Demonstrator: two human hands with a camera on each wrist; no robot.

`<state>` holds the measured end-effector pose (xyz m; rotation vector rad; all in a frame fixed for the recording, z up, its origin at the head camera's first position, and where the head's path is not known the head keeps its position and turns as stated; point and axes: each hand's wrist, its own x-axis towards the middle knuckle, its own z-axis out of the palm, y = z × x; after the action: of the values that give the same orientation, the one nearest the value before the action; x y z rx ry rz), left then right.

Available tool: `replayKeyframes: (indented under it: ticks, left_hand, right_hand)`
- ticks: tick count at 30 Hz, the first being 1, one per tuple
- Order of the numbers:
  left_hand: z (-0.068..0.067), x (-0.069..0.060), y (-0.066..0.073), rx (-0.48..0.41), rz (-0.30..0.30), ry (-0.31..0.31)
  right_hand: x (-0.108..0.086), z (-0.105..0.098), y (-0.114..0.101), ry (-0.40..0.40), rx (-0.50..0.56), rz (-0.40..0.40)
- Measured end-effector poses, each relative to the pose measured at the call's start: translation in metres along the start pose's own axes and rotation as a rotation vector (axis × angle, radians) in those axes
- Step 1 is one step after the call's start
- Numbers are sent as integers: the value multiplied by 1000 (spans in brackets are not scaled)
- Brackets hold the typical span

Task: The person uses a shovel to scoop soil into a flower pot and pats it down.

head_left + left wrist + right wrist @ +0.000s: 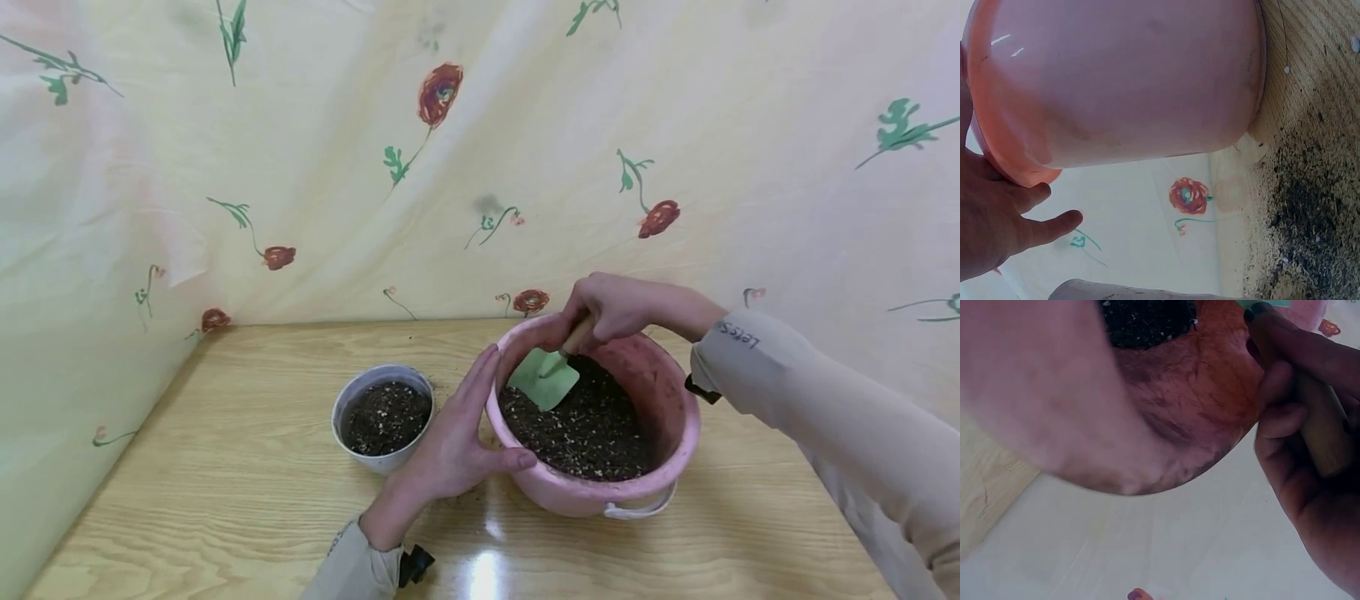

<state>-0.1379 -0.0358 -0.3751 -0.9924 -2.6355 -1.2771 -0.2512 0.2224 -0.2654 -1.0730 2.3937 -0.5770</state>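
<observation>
My right hand (611, 304) grips the wooden handle (1319, 425) of a small trowel with a light green blade (546, 379). The blade is inside a pink bucket (551, 492), touching the dark soil (592, 429) near the left wall. Against the bucket's left side, my left hand (457, 446) rests with its fingers spread along the rim and the thumb at the front. In the left wrist view, fingers (1054, 228) of that hand stretch out below the bucket's rim. A smaller whitish pot (341, 400), holding dark soil, stands left of the left hand.
The bucket's white handle (641, 508) hangs at its front right. Spilled soil (1310, 212) lies on the wooden table (225, 467) between the pot and bucket. A flowered cloth (337, 167) hangs behind the table and along its left side.
</observation>
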Motion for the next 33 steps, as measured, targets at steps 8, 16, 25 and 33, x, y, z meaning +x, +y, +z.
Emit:
replayKeyframes:
  ticks: [8,16,25,33]
  left_hand:
    - [-3,1,5,77,-14,6]
    - [-2,2,7,87,-18,-13]
    - [-2,1,7,85,-28,-10]
    - [0,0,5,57,-23,-1]
  right_hand:
    - [-6,5,-5,-62,14,37]
    - [-19,13,1,-195,239,79]
    - [-27,30,9,-211,402,144]
    - [-30,37,12,-172,478,206]
